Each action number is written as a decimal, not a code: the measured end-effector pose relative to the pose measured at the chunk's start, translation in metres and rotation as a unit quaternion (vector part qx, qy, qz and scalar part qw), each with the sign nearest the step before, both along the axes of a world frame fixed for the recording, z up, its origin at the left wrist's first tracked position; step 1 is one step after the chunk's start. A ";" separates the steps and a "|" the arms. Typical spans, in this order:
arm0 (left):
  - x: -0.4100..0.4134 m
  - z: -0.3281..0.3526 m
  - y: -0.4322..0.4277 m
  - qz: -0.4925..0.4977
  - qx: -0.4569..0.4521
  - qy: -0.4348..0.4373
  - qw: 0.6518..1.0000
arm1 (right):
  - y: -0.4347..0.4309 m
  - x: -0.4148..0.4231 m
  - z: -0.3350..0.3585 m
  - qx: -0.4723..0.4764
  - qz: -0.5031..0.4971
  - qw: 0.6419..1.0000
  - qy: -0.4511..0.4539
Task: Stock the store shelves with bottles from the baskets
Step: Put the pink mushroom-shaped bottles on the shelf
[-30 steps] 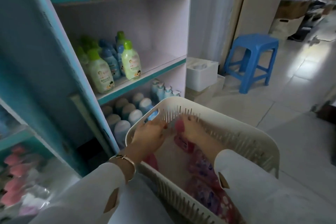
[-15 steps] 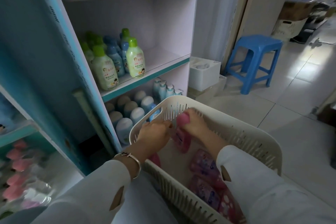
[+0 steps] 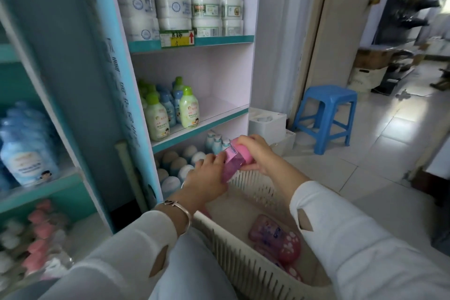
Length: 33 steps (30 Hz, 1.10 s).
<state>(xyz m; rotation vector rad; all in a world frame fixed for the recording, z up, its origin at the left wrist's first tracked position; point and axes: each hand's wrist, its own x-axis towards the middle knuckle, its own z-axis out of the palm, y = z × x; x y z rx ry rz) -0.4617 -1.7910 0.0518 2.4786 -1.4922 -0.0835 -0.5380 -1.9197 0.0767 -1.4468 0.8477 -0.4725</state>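
A pink bottle (image 3: 233,162) with a pink cap is held above the far rim of the cream slatted basket (image 3: 246,260). My left hand (image 3: 207,178) grips its lower body and my right hand (image 3: 257,153) holds its capped top. More pink and purple bottles (image 3: 275,238) lie flat in the basket's bottom. The middle shelf (image 3: 214,114) carries green-capped and blue-capped bottles (image 3: 187,109) at its left, with bare board to their right. The bottom shelf holds round-capped white bottles (image 3: 179,165).
White tubs (image 3: 185,2) are stacked on the top shelf. A blue plastic stool (image 3: 326,114) and a white box (image 3: 266,122) stand on the tiled floor right of the shelf unit. Left shelves hold blue bottles (image 3: 26,153) and pink-capped ones (image 3: 39,246).
Both hands have lifted the pink bottle out of the basket to above its far rim. The view has tilted up, bringing the top shelf into sight.
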 end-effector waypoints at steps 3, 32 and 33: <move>-0.002 0.020 0.012 0.042 -0.030 -0.025 0.998 | 0.013 0.005 0.016 0.034 0.046 0.998 -0.014; 0.110 0.187 0.247 0.184 -0.492 -0.050 0.849 | 0.242 0.155 0.172 -0.178 0.296 0.896 -0.279; 0.117 0.196 0.252 0.179 -0.484 -0.080 0.853 | 0.250 0.161 0.182 -0.205 0.275 0.893 -0.291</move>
